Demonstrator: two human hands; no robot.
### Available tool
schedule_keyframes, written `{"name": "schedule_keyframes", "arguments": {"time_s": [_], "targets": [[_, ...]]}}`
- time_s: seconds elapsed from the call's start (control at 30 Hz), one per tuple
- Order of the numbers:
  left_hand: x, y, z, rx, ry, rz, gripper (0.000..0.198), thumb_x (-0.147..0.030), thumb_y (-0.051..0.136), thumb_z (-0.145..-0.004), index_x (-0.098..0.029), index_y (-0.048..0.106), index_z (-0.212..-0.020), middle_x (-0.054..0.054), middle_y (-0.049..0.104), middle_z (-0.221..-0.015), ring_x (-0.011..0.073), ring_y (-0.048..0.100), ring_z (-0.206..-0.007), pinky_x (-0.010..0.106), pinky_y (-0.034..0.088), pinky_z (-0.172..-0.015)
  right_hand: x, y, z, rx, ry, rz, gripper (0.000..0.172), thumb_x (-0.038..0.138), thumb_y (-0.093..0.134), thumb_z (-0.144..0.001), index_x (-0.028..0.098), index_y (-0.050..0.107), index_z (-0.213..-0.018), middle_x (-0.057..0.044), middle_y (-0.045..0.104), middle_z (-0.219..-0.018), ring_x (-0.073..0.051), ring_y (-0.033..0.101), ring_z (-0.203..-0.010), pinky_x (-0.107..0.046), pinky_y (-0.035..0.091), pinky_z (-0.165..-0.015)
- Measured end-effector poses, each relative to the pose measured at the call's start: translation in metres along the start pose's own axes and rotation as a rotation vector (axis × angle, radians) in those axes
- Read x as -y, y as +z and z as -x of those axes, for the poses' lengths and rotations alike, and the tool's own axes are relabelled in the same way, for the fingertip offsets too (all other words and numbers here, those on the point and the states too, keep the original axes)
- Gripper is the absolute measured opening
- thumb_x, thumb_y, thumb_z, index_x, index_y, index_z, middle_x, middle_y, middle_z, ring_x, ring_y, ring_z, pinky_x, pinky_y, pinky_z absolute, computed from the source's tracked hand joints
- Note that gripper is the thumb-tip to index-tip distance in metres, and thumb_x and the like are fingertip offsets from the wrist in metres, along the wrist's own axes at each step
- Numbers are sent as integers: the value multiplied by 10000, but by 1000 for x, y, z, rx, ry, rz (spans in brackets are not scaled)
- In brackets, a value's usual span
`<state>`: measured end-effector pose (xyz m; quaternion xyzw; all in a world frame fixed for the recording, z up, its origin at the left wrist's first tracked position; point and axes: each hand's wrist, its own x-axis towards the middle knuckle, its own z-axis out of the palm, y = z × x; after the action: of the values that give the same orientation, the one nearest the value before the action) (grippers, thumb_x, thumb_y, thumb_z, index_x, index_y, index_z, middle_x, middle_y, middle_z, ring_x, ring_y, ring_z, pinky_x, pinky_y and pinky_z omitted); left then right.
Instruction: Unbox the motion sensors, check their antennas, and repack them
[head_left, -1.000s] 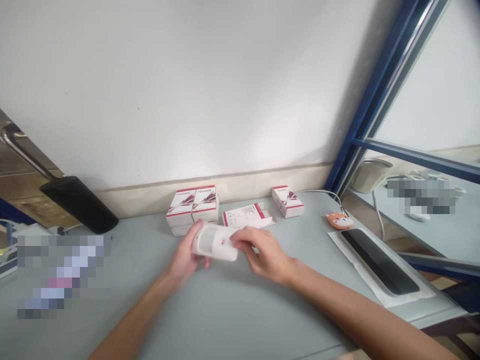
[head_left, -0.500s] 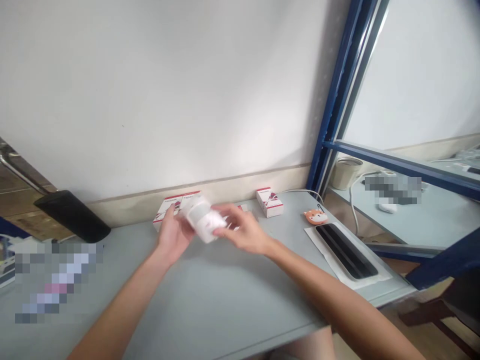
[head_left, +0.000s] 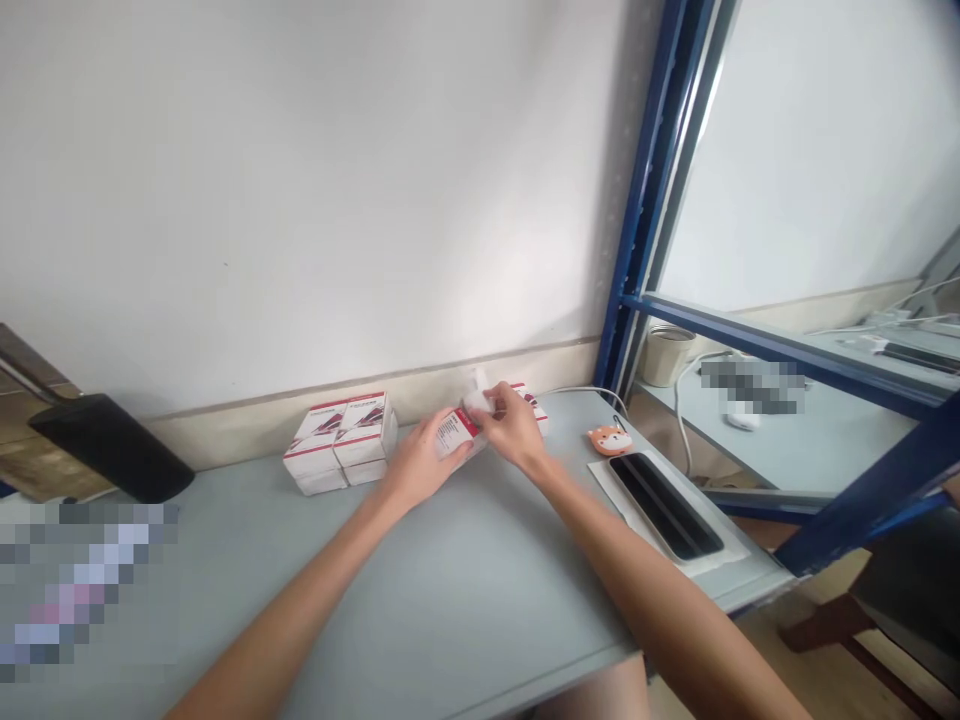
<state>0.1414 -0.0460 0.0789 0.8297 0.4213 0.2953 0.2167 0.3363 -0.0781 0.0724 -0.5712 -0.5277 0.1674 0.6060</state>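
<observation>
White motion sensor, partly hidden, is pinched by the fingers of the right hand, just above the end of a red-striped white carton. The carton is gripped by the curled left hand; earlier it lay on the grey table, and the sensor was held lower between both hands. A stack of boxes is beside the left hand, an orange fox-face charm right of the hands.

left hand now holding carton, right hand on sensor
</observation>
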Motion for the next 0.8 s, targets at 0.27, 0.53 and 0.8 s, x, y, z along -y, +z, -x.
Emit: {"name": "schedule_keyframes", "arguments": {"time_s": [0.27,0.53,0.8], "targets": [[-2,-2,41,-276,-60,364,840,-497,804,-863,-316,373,-1562,111,624,-1410,292,634,-1288,430,502,-1086,33,24,35,45,-131,-48,288,514,685,-930,257,555,-932,-54,736,-1042,-228,695,-921,-364,539,-835],[16,-21,65,-214,-101,596,1041,-469,844,-836,-388,205,-1654,116,423,-1667,333,525,-1449,439,498,-1128,53,27,55,140,-579,247,68,261,590,-1010,260,622,-950,-96,703,-1206,-283,638,-1202,-463,491,-1010],[47,-24,78,-239,-68,505,958,-431,883,-812,-451,335,-1598,72,476,-1604,307,609,-1274,422,538,-1027,52,24,60,169,-581,272,398,177,581,-949,275,520,-1330,-84,704,-1132,-290,663,-1063,-493,499,-950]]}}
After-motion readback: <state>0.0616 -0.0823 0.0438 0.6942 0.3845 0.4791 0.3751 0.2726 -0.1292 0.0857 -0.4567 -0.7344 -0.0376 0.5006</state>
